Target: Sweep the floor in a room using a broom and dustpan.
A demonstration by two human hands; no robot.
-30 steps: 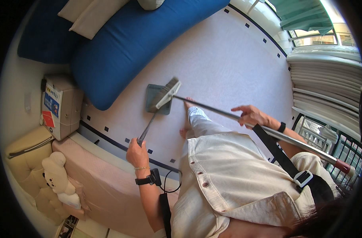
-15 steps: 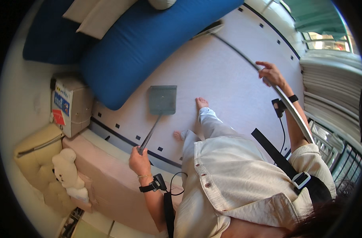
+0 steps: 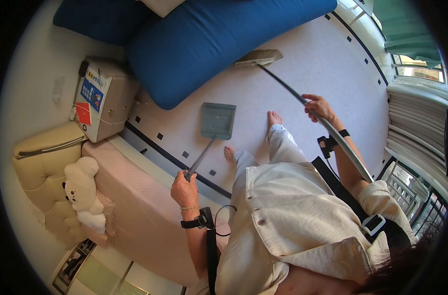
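Note:
My left hand (image 3: 184, 188) is closed around the top of a long thin handle that runs down to a grey-green dustpan (image 3: 218, 120) on the pale floor. Over on the right, my right hand (image 3: 319, 108) grips the pole of a broom (image 3: 259, 58). The upper part of that pole passes back along my right forearm. The broom's wide head rests on the floor beside the edge of the blue-covered bed (image 3: 199, 44). Dustpan and broom head are well apart. Both my bare feet are on the floor, right of the dustpan.
A bedside cabinet (image 3: 117, 105) with papers on top stands between the blue bed and a pink-covered bed (image 3: 135, 211). A white plush toy (image 3: 81, 187) lies by the tufted headboard (image 3: 40, 172). Dark square inlays edge the floor. A folded pale curtain (image 3: 415, 120) hangs at right.
The broom head has come out from the blue bed's edge toward me, and my right hand has moved slightly left. The dustpan sits slightly farther right in view; the whole view has shifted.

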